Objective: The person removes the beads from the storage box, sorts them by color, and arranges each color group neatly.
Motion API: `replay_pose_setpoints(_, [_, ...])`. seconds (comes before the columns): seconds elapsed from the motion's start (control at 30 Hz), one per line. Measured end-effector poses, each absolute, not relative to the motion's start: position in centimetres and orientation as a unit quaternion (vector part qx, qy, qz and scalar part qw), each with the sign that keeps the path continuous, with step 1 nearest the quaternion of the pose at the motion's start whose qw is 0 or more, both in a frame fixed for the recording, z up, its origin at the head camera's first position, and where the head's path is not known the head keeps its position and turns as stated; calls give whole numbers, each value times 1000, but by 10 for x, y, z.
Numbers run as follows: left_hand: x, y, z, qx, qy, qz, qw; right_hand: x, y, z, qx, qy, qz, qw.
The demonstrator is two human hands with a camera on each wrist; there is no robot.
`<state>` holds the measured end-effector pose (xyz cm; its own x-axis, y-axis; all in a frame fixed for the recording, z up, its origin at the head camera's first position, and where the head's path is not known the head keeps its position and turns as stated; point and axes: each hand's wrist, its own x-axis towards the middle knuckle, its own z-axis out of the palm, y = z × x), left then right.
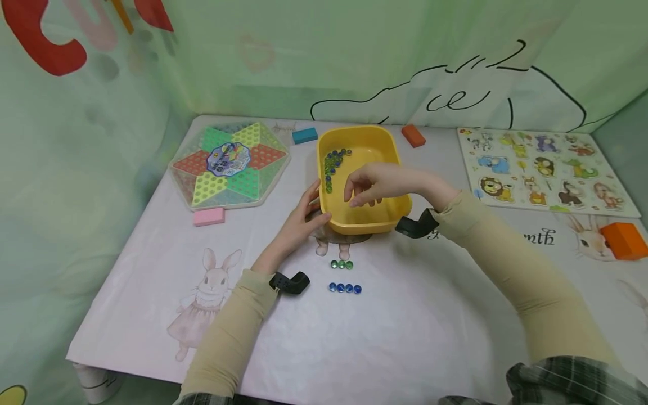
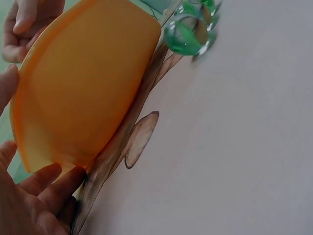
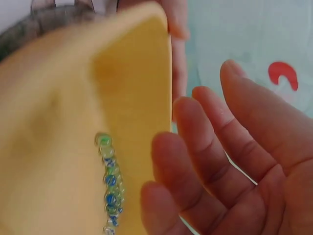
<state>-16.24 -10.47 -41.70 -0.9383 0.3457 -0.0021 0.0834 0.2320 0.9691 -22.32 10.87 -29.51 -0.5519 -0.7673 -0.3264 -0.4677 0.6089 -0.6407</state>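
Note:
A yellow plastic basin [image 1: 361, 227] stands in the middle of the table. My left hand [image 1: 298, 220] holds its near left corner, fingers along the outer wall and thumb at the rim. Over the basin's inside hovers my right hand [image 1: 377, 183], fingers loosely bent; the right wrist view shows nothing in its fingers [image 3: 195, 129]. Green and blue glass marbles [image 1: 331, 163] are gathered along the basin's left inner wall. In front of the basin lie a row of three green marbles [image 1: 341, 264] and, nearer, a row of several blue marbles [image 1: 345, 288].
A Chinese checkers board [image 1: 230, 166] lies at the left, with a pink block [image 1: 208, 217] by its near edge. Behind the basin are a blue block [image 1: 305, 135] and a red-orange block [image 1: 413, 136]. An animal puzzle board [image 1: 547, 171] and an orange block [image 1: 624, 241] occupy the right side.

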Motion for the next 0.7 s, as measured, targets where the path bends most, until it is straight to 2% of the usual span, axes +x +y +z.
replay_pose_setpoints(0.3, [-163, -106, -417, 134, 774, 606, 126, -256, 93, -309, -338, 869, -245, 265])
replay_pose_setpoints(0.53, [-151, -105, -391, 148, 770, 607, 128, -269, 81, -325, -317, 888, -220, 249])
replay_pose_setpoints(0.7, [-151, -105, -388, 138, 774, 604, 132, -275, 75, -336, -309, 903, -178, 241])
